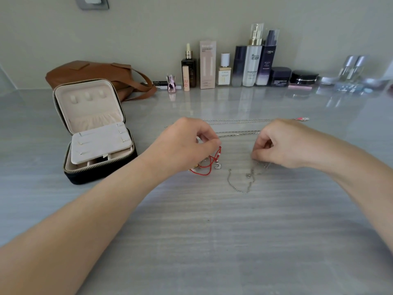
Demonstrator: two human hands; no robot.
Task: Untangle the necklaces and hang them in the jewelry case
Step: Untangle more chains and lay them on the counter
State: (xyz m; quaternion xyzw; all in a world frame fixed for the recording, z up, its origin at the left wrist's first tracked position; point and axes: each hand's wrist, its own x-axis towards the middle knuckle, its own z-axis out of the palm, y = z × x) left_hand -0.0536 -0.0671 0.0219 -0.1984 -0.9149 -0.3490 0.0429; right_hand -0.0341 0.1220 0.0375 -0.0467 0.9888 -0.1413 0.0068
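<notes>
Surface: grey streaked counter (212, 231), wall along its far edge.
Left hand (187, 145): mid-counter, fingers curled, thumb and fingertips pinching the top of the red cord necklace (209, 165).
Red cord necklace: hangs from that pinch in loose loops onto the counter, partly under the hand. A small silver charm lies at its right side, a gold-coloured piece at its left.
Right hand (282, 143): level with the left hand and apart from it, fingers curled, tips closed on the upper end of the short silver chain (240, 184).
Short silver chain: trails from those fingertips toward the near edge, slack on the counter, just right of the red cord. Whether the two touch, cannot tell.
Long silver chains (238, 126): stretched flat, side to side, just beyond both hands. A pink pendant (302, 119) lies at the right end of the farther one.
Jewelry case (95, 133): left part of the counter, well apart from the necklaces. Lid open and upright, cream lining, a cream panel resting tilted over the base.
Brown bag (91, 73): behind the case, against the wall.
Bottles and jars (253, 64): a row along the far edge, right of the bag.
</notes>
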